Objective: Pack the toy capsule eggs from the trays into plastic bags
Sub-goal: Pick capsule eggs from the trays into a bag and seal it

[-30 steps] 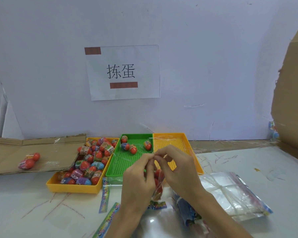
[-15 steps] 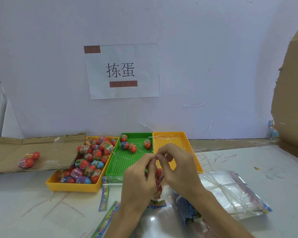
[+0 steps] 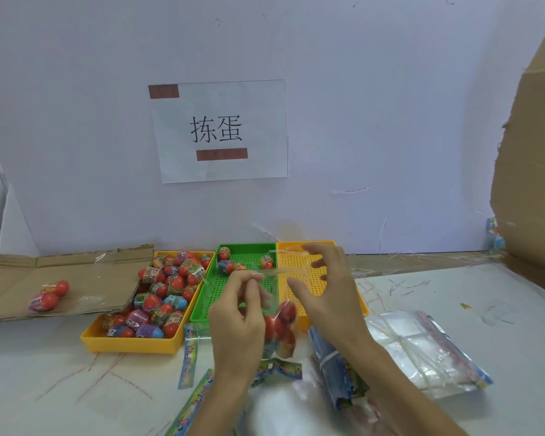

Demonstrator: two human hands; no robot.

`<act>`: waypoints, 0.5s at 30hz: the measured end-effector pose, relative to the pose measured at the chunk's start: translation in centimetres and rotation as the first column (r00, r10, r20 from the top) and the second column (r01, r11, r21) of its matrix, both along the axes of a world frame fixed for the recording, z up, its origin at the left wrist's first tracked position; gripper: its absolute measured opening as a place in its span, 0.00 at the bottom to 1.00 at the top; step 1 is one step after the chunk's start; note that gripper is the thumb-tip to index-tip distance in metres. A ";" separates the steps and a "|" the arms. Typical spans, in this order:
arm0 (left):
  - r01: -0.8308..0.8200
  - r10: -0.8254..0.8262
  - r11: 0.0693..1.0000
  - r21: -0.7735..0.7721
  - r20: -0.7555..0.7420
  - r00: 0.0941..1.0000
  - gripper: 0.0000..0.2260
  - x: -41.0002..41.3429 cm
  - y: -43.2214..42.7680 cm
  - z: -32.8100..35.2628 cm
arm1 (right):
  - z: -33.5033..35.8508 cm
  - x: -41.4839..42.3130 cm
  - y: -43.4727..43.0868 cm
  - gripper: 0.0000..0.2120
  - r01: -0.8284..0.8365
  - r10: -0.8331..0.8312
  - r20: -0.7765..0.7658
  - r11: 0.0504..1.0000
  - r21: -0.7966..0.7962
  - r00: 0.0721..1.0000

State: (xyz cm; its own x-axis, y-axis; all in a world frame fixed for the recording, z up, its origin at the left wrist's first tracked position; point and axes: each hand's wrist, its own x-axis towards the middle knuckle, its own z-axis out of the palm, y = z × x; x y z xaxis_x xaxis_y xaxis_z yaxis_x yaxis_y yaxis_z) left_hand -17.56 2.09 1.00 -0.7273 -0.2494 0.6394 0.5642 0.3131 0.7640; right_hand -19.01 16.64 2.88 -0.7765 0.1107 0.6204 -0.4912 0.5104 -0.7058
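My left hand (image 3: pixel 238 313) pinches the top edge of a clear plastic bag (image 3: pixel 274 297) that hangs in front of me with red capsule eggs (image 3: pixel 283 322) in its bottom. My right hand (image 3: pixel 323 287) is beside the bag with fingers spread, off the plastic. A yellow tray (image 3: pixel 132 343) at left holds several colourful eggs. The green tray (image 3: pixel 208 297) behind my left hand holds several eggs at its far end. A second yellow tray (image 3: pixel 296 247) behind my right hand looks empty.
A stack of empty clear bags (image 3: pixel 422 347) lies at right, with a bundle of printed header cards (image 3: pixel 337 372) next to it. A filled bag of eggs (image 3: pixel 49 295) rests on flattened cardboard (image 3: pixel 13 278) at left. Printed strips (image 3: pixel 189 357) lie near the front. Cardboard (image 3: pixel 535 184) stands at right.
My right hand has let go of the bag's top edge and spread its fingers, moving right. My left hand keeps its pinch on the bag.
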 end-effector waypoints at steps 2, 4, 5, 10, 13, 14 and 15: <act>-0.011 0.005 0.997 0.082 0.072 0.997 0.12 -0.1 -0.2 0.1 | 0.1 -0.4 0.3 0.12 -0.020 0.046 0.161 0.987 -0.162 0.986; 0.004 -0.031 0.985 0.170 0.157 0.987 0.11 -0.3 -0.3 0.1 | 0.1 -0.7 0.6 0.03 -0.052 0.116 0.235 0.963 -0.263 0.965; 0.014 -0.055 0.978 0.207 0.193 0.980 0.11 -0.4 -0.4 0.1 | 0.1 -0.8 0.7 0.03 -0.072 0.146 0.244 0.955 -0.289 0.959; 0.017 -0.090 0.965 0.260 0.273 0.958 0.11 -0.5 -0.4 0.2 | 0.2 -0.8 0.5 0.05 -0.118 0.237 0.266 0.911 -0.395 0.935; 0.011 -0.079 0.967 0.253 0.261 0.962 0.11 -0.3 -0.4 0.3 | -0.3 -0.8 0.3 0.11 -0.106 0.235 0.338 0.927 -0.359 0.911; 0.012 -0.077 0.969 0.245 0.255 0.964 0.11 -0.3 -0.4 0.3 | -0.4 -0.9 0.2 0.09 -0.097 0.212 0.344 0.942 -0.322 0.915; 0.018 -0.079 0.971 0.238 0.249 0.965 0.11 -0.3 -0.4 0.3 | -0.5 -0.8 0.2 0.06 -0.089 0.189 0.335 0.952 -0.292 0.923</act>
State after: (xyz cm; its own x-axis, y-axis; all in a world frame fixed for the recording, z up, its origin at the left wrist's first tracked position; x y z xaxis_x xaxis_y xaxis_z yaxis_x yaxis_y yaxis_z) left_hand -17.83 1.69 1.35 -0.8733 -0.3292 0.3593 0.3508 0.0871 0.9324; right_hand -19.86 16.83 2.38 -0.9586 0.1073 0.2636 -0.2350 0.2240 -0.9458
